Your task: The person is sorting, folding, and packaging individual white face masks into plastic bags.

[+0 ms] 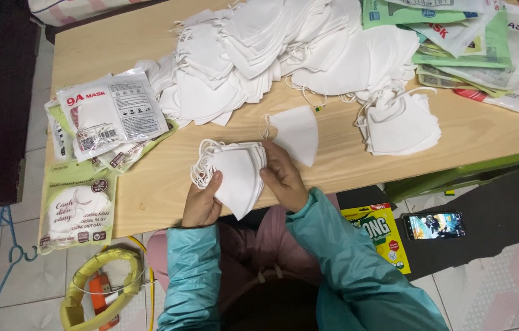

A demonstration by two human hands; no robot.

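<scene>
Both of our hands are closed on one stack of white masks [237, 175]: our left hand [201, 205] pinches its lower left edge near the ear loops [200, 165], and our right hand [284, 178] clamps the right edge with the fingers curled over it. We hold the stack just above the near edge of the table [155, 196], over our lap, its pointed end hanging down between the two hands.

We judge the stack could fan out or shed a mask, since only its edges are gripped and the tip hangs free. The loops bunch loosely at the upper left and could snag on our left fingers. A single mask [296, 132] lies on the table just beyond our right hand, close enough to be brushed. A slipped mask would likely land in our lap or on the floor.
</scene>
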